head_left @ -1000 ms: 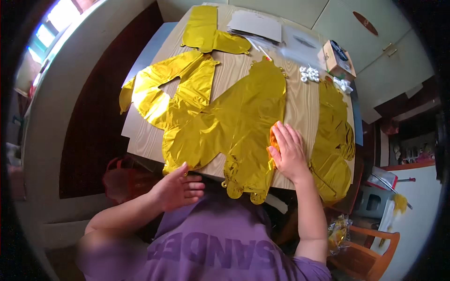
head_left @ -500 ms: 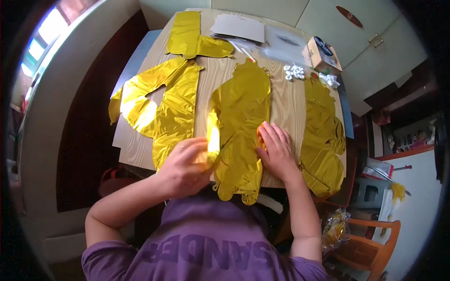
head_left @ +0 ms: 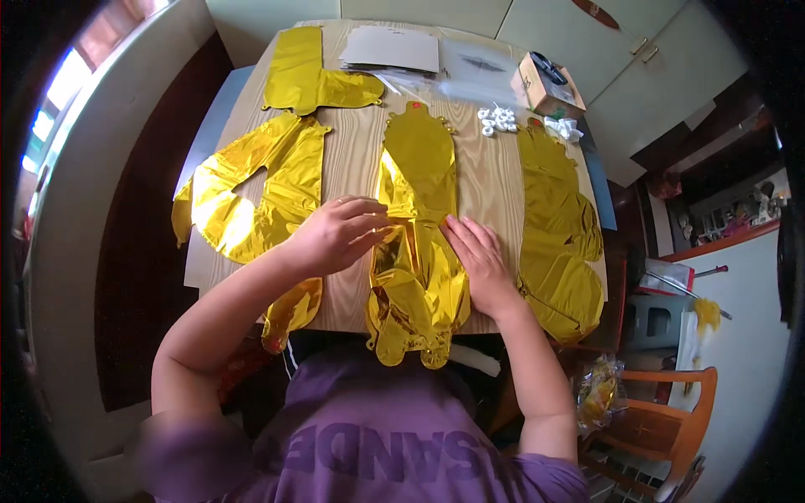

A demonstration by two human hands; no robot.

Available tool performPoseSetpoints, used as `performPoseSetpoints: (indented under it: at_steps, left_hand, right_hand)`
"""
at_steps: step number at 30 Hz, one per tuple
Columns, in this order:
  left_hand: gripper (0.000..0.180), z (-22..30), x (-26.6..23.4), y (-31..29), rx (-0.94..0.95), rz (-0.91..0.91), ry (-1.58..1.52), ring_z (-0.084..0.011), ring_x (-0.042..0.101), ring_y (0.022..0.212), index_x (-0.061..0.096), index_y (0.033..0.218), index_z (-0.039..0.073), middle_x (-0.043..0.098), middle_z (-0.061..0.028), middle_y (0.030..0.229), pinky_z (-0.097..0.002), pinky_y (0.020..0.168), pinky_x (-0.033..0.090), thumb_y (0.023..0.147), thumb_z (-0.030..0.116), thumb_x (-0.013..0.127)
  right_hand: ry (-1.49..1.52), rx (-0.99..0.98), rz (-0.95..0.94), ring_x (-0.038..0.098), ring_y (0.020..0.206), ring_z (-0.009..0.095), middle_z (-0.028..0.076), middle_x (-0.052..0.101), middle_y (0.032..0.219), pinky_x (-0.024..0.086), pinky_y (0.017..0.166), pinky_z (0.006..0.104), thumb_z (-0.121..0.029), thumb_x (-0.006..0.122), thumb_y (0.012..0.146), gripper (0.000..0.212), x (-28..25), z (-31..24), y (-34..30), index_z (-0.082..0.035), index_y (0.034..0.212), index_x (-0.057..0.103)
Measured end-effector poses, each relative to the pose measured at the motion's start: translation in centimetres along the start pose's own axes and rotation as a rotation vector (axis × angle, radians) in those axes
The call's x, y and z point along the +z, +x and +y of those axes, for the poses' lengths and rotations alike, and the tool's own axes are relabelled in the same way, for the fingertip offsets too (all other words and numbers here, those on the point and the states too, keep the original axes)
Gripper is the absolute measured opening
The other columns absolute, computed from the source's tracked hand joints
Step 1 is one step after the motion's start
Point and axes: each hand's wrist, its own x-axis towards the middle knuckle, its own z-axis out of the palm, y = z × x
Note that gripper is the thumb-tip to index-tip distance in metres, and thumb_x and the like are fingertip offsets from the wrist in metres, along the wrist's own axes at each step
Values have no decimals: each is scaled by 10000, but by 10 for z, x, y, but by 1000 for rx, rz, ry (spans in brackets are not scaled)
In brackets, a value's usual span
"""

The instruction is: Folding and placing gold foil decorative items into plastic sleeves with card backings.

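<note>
A flat gold foil balloon [head_left: 417,210], folded lengthwise into a narrow strip, lies down the middle of the wooden table [head_left: 482,180]. My left hand [head_left: 335,235] pinches its left edge near the middle. My right hand [head_left: 476,256] lies flat with its fingers spread against the balloon's right edge. The balloon's lower end hangs over the table's near edge toward my purple shirt.
Other gold foil balloons lie at the left [head_left: 251,189], far left [head_left: 306,75] and right [head_left: 558,226]. Grey card sheets [head_left: 392,49], clear plastic bags [head_left: 478,71], a small cardboard box [head_left: 543,80] and white clips [head_left: 497,120] sit at the far end. A wooden chair [head_left: 662,427] stands lower right.
The wide gold balloon has been folded over into a narrow strip. My left hand rose from the table's near edge onto the balloon; my right hand shifted down along its right side.
</note>
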Motion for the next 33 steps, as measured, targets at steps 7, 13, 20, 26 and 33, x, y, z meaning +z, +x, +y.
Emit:
performPoseSetpoints:
  at_steps: [7, 13, 20, 26, 33]
  left_hand:
    - [490, -27, 18, -8, 84, -86, 181, -324, 539, 1280, 627, 1255, 53, 592, -151, 1336, -453, 1105, 409, 834, 280, 737]
    - [506, -28, 17, -6, 68, -69, 150, -343, 531, 1283, 626, 1248, 38, 582, -171, 1342, -454, 1111, 402, 827, 290, 748]
    - [478, -50, 14, -2, 8, -41, 121, -360, 539, 1261, 628, 1220, 15, 583, -187, 1319, -454, 1094, 413, 836, 274, 745]
    - [441, -85, 14, 19, -73, -16, 174, -375, 522, 1261, 607, 1264, 39, 565, -181, 1335, -460, 1072, 426, 867, 195, 719]
    - [617, -10, 24, 10, -129, -62, 182, -371, 381, 1416, 512, 1400, 49, 468, -197, 1468, -517, 1189, 273, 900, 367, 682]
  right_hand:
    - [110, 52, 282, 566, 1258, 292, 116, 621, 1349, 425, 1100, 407, -111, 586, 980, 331, -32, -12, 15, -15, 1296, 614]
    - [159, -150, 248, 580, 1182, 322, 164, 646, 1237, 405, 1068, 469, -206, 656, 914, 317, -35, -83, 37, -12, 1164, 660]
    - [58, -133, 14, 529, 1228, 390, 243, 582, 1313, 424, 1018, 496, -279, 700, 861, 495, 12, -151, -5, 51, 1221, 620]
    - [198, -143, 114, 591, 1133, 314, 193, 625, 1245, 447, 905, 416, -228, 712, 849, 430, 3, -163, -2, 27, 1187, 637]
    - [208, 195, 283, 669, 1083, 266, 112, 724, 1135, 494, 968, 420, -79, 644, 908, 203, -34, -70, -11, -35, 1094, 714]
